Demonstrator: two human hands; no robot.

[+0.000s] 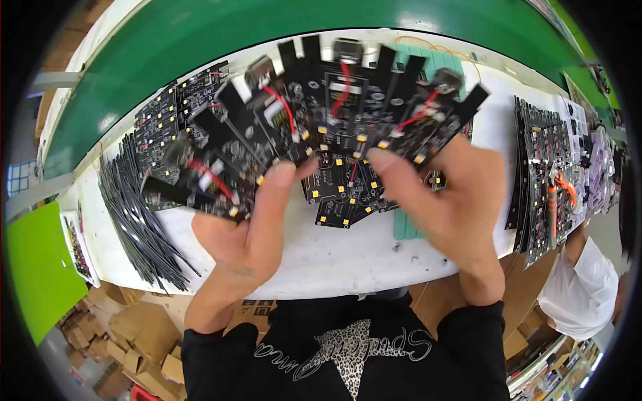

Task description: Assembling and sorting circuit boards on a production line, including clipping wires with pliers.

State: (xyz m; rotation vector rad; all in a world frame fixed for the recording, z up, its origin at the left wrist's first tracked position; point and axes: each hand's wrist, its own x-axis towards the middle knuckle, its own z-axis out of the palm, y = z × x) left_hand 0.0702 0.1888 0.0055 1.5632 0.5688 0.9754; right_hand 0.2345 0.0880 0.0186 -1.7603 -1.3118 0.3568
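Raised over the white table [334,260], a curved fan of black circuit boards [344,90] stretches between my two hands. Red wires, small yellow lights and blurred silvery parts show on it. My left hand [251,230] grips its lower left edge, with the thumb on top. On the other side, my right hand [455,200] pinches the lower right edge in the same way. Fingers beneath the boards are hidden. Just below the fan, between my hands, more black boards [341,194] with yellow lights appear; whether they lie on the table cannot be told.
At left lie more circuit boards [157,127] and a bundle of thin black cables [144,220]. Rows of boards [535,154] stand at right, with orange-handled pliers [553,207] on them. A person in a white top [582,287] is at lower right. Cardboard boxes [144,327] sit lower left.
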